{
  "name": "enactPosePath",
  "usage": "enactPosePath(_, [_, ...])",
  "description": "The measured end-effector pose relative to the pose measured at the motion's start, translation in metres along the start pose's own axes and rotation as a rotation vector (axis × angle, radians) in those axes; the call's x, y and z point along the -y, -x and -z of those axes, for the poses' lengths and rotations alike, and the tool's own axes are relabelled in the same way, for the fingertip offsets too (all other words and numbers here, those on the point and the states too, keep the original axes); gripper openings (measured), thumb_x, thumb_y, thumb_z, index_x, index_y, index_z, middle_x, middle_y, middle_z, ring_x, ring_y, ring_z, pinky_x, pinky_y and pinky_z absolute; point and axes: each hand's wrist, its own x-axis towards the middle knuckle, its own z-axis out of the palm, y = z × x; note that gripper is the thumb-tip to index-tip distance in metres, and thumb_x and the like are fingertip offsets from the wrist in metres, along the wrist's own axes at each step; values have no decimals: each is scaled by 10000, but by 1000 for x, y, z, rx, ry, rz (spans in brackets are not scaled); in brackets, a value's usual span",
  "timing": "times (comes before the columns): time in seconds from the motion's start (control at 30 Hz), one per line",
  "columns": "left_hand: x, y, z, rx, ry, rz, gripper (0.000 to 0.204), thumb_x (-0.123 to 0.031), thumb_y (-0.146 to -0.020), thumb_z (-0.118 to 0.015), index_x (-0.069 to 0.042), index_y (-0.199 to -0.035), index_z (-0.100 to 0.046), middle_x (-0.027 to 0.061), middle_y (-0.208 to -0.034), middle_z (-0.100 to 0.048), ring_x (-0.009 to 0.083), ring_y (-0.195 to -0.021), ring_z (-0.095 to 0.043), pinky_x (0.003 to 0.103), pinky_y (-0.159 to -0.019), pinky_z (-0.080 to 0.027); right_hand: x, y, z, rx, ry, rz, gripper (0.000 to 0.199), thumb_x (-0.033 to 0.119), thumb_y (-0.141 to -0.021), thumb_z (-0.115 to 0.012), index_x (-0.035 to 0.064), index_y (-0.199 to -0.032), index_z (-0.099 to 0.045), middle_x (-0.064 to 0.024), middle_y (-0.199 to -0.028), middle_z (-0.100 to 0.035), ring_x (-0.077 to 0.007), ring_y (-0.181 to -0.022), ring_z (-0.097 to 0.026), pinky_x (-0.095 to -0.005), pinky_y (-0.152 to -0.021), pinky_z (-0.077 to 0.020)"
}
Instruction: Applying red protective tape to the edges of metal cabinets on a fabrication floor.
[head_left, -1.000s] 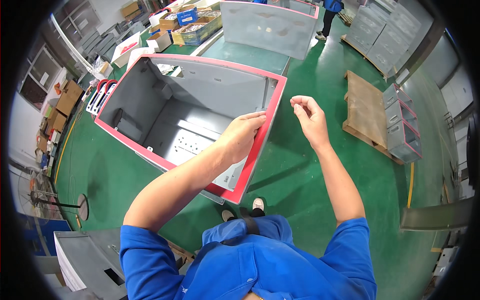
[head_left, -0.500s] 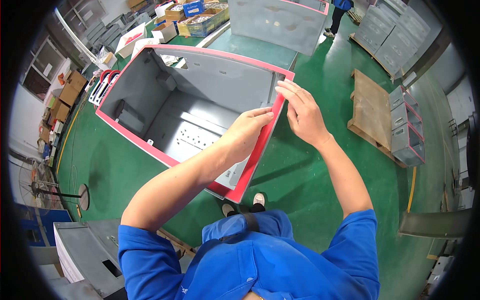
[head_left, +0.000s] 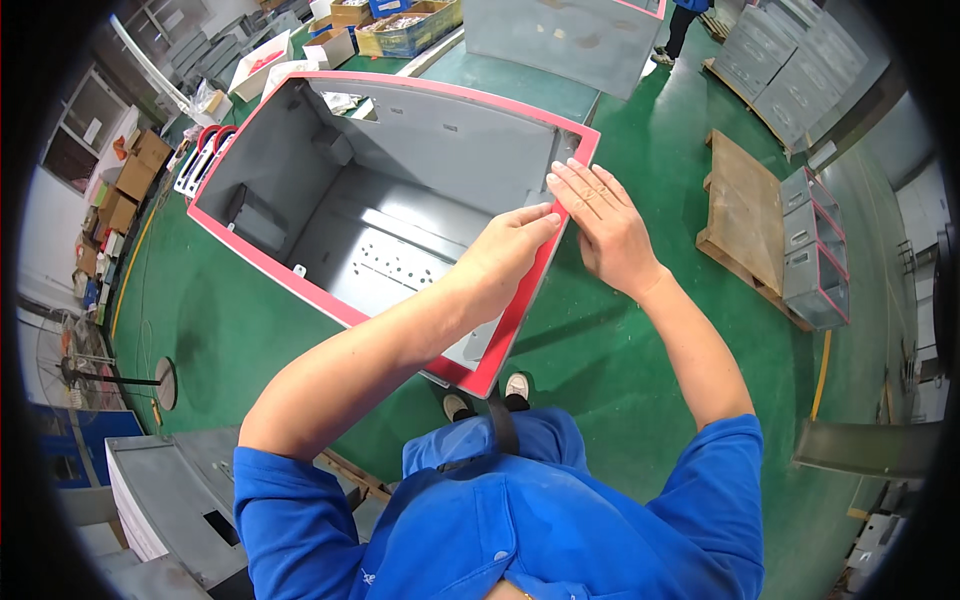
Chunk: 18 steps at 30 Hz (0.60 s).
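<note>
A large open grey metal cabinet (head_left: 440, 170) stands before me, its opening upward and its rim faced with a red strip (head_left: 522, 310). My left hand (head_left: 500, 258) reaches across the opening to the right-hand rim. Its fingers are pinched together at the red strip; what they hold, if anything, is hidden. Just beyond and to the right, my right hand (head_left: 612, 228) has its fingers stretched out flat. Those fingertips lie over the same rim, near the far right corner, close to the left fingertips.
Behind the cabinet is another grey panelled cabinet (head_left: 555, 45) with red edging. Boxes of small parts (head_left: 410, 35) stand at the back left. To the right are a wooden pallet (head_left: 745, 200) and small grey boxes (head_left: 815, 250). A fan (head_left: 165, 382) stands left; another person (head_left: 680, 30) is far off.
My right hand has shifted slightly toward me along the rim and its fingers lie flatter. The left hand keeps its pinch at about the same spot. The view has shifted a little.
</note>
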Motion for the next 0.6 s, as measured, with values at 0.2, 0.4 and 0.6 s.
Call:
enactPosePath(0.2, [-13, 41, 4, 24, -401, 49, 500, -244, -906, -438, 72, -1278, -332, 164, -1228, -463, 176, -1100, -470, 264, -935, -351, 17, 6, 10, 46, -20, 28, 493, -24, -676, -495, 0, -1168, -485, -142, -1204, -501, -268, -1138, -466, -402, -981, -329])
enactPosePath(0.4, [-8, 72, 23, 109, -1193, -357, 336, -192, -851, -513, 8, -1122, -517, 179, -1100, -550, 299, -1031, -532, 346, -879, -407, 63, 20, 18, 109, -154, 88, 451, 22, -695, -480, -8, -1143, -518, -153, -1192, -511, -278, -1134, -475, -417, -976, -342])
enactPosePath(0.6, [8, 114, 43, 30, -1535, -947, 290, -127, -719, -605, 32, -952, -544, 156, -968, -565, 303, -924, -544, 413, -825, -425, 108, 32, 25, 107, -228, 148, 315, 109, -792, -463, -7, -1065, -569, -149, -1140, -552, -255, -1092, -518, -387, -955, -384])
